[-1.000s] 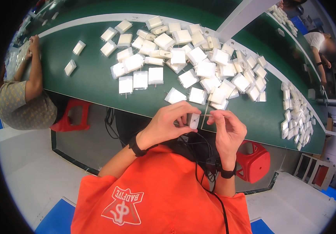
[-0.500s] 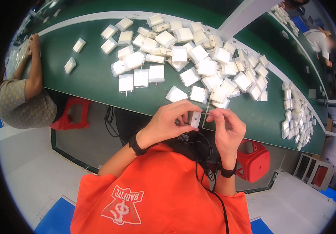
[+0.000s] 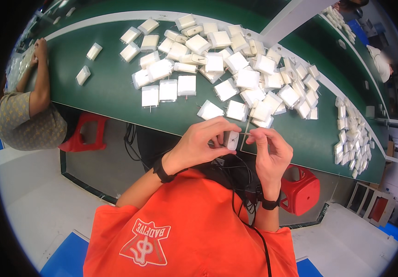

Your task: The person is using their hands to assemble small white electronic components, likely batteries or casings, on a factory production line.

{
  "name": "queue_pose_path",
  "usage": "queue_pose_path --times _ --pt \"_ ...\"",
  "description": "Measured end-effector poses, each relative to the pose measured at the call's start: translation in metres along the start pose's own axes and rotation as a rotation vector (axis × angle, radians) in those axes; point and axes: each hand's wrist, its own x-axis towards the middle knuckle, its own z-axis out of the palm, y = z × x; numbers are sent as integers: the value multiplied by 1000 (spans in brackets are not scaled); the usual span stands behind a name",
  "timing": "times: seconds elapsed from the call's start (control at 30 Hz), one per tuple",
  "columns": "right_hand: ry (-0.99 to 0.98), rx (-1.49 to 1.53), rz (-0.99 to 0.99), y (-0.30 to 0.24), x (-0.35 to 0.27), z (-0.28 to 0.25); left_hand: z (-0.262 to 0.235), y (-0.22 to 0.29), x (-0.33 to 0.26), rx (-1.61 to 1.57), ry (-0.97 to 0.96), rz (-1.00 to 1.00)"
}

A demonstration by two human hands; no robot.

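My left hand (image 3: 200,142) grips a small white block (image 3: 231,140) by its sides, just off the table's near edge. The block's end face, with a small dark mark or wire on it, shows between thumb and fingers. Close by on the right, my right hand (image 3: 273,150) pinches a thin pin-like piece (image 3: 244,134) that reaches toward the block. Whether this piece is fixed to the block I cannot make out. Beyond my hands, a large pile of similar white blocks (image 3: 247,79) covers the green table (image 3: 111,92), many with thin pins sticking out.
Two blocks (image 3: 83,75) lie apart on the left. Another group of blocks (image 3: 352,138) is at the far right. A person (image 3: 28,117) sits at the left, near a red stool (image 3: 88,138). Another red stool (image 3: 303,190) is beside me. Black cables (image 3: 243,184) hang before my body.
The view has shifted slightly. Both hands keep nearly the same pose and hold on the block and the thin piece. The person at the far right has moved partly out of sight.
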Motion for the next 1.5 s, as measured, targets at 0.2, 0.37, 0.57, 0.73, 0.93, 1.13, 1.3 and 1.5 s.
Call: queue_pose_path --times 0.2,0.37,0.57,0.73,0.93,1.13,1.3,1.5 --pt "-5 4 4 0 0 1 0 0 0 -3 6 6" --pt "-59 -99 -53 -14 7 0 -1 -1 0 -2 0 1" --pt "-188 -323 -203 -27 26 4 0 -2 1 26 -7 12" --pt "-308 -357 -30 -35 48 7 1 -5 -3 73 27 8" --pt "-151 -147 110 -20 38 4 3 -7 -4 -13 22 -64" --pt "-347 -52 -157 -10 34 -12 3 -5 -4 25 25 -44" --pt "-495 -137 -76 -27 37 -11 4 -12 -7 34 41 -56" --pt "-594 -155 -76 -18 35 -8 3 -8 -5 46 37 -4"
